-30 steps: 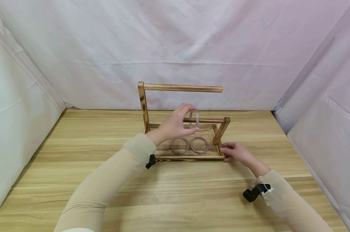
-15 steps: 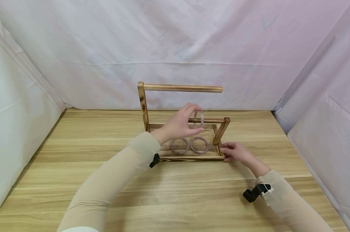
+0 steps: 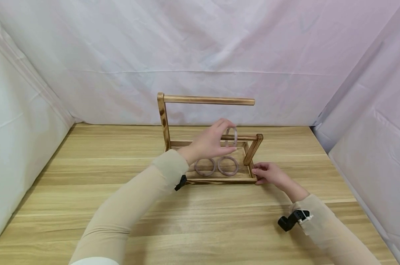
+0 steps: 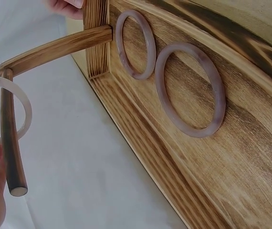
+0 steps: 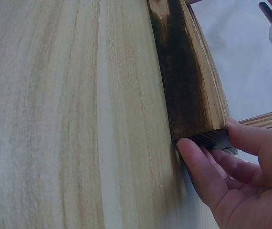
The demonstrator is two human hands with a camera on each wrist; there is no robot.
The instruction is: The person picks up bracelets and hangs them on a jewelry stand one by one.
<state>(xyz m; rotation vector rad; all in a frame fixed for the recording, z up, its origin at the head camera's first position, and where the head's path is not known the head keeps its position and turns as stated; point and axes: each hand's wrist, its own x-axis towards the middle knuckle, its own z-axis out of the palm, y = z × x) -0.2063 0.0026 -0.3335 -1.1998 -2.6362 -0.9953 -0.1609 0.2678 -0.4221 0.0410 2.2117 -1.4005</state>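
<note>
My left hand (image 3: 213, 141) holds a pale translucent bangle (image 3: 235, 137) between thumb and fingers. The stand's lower rod (image 3: 248, 137) passes through this bangle; in the left wrist view the rod's free end (image 4: 18, 192) sticks out past it. Two mauve bangles, a left one (image 3: 205, 175) and a right one (image 3: 238, 167), lie flat side by side in the stand's wooden tray (image 3: 226, 181). At the tray's front right corner, my right hand (image 3: 269, 173) grips the end wall, thumb (image 5: 243, 136) on the top edge and fingers against the outside.
A taller post (image 3: 164, 123) at the tray's left end carries an upper rod (image 3: 209, 99), whose right end is free. A shorter post (image 3: 253, 149) bears the lower rod. White cloth (image 3: 200, 55) hangs behind and at both sides of the wooden table (image 3: 200, 228).
My left hand has slid the bangle rightward along the lower rod, towards the short post. The right hand, the stand and the two lying bangles have stayed in place.
</note>
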